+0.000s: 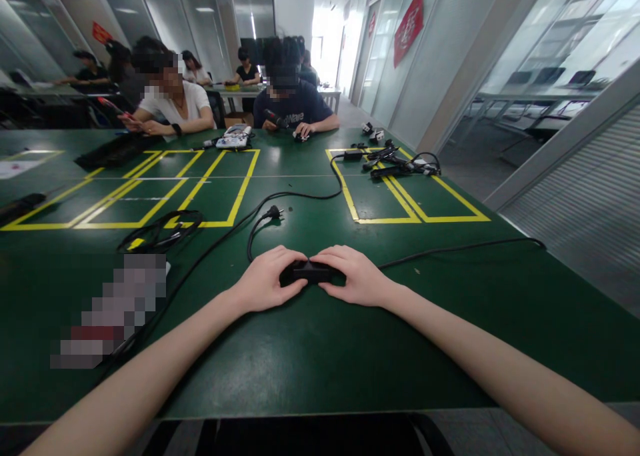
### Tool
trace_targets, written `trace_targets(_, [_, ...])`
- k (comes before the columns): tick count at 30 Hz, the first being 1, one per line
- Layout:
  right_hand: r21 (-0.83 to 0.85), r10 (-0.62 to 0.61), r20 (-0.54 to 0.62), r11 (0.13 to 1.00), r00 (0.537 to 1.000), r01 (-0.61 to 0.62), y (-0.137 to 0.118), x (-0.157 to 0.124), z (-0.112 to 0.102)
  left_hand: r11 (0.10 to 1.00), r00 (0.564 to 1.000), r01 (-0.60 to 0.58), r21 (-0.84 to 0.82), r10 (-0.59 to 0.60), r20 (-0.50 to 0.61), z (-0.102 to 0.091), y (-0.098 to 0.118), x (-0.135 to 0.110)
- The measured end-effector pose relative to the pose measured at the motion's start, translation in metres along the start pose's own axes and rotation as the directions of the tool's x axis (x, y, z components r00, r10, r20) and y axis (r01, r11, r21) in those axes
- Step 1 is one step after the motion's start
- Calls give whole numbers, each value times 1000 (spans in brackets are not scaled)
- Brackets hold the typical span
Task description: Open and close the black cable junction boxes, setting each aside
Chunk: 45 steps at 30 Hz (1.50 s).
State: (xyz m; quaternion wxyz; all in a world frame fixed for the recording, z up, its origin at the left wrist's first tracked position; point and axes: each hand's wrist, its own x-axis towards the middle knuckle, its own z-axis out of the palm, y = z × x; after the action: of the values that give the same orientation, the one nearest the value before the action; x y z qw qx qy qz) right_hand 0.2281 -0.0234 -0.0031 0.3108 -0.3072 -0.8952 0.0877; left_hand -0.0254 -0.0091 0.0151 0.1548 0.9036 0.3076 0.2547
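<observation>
A black power adapter (314,273) lies low over the green table in front of me, held from both ends. My left hand (273,279) grips its left end with thumb and fingers curled round it. At the opposite end, my right hand (353,275) pinches it the same way, and the fingertips of both hands nearly meet on top. Beyond my left hand rests a black plug (273,213) with metal pins, its short cord running back behind that hand. Another black cord (465,248) leads from beside my right hand to the table's right edge.
Yellow tape (245,188) marks rectangles on the table (280,363). A long cable (280,196) crosses it to a small black box (353,155). Coiled cable (160,233) lies left, tangled cables (395,163) far right. A pixelated object (115,309) lies front left. Two people sit opposite.
</observation>
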Motion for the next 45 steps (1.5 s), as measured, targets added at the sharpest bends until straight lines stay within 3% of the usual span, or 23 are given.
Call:
trace_targets(8, [-48, 0, 103, 999, 995, 5, -3, 3, 3, 983, 996, -52, 178, 38, 78, 6, 0, 1])
trace_targets(14, [-69, -17, 135, 997, 991, 27, -5, 3, 0, 969, 988, -106, 222, 79, 129, 1, 0, 2])
trace_targets(25, [-186, -133, 94, 971, 987, 148, -10, 4, -6, 958, 984, -155, 243, 126, 128, 1, 4, 1])
trace_targets(41, [-177, -115, 74, 976, 991, 126, -11, 4, -5, 942, 980, -197, 271, 182, 80, 0, 3, -1])
trace_targets(45, [-136, -115, 13, 984, 993, 115, -10, 4, -6, 945, 981, -190, 265, 174, 83, 1, 1, -2])
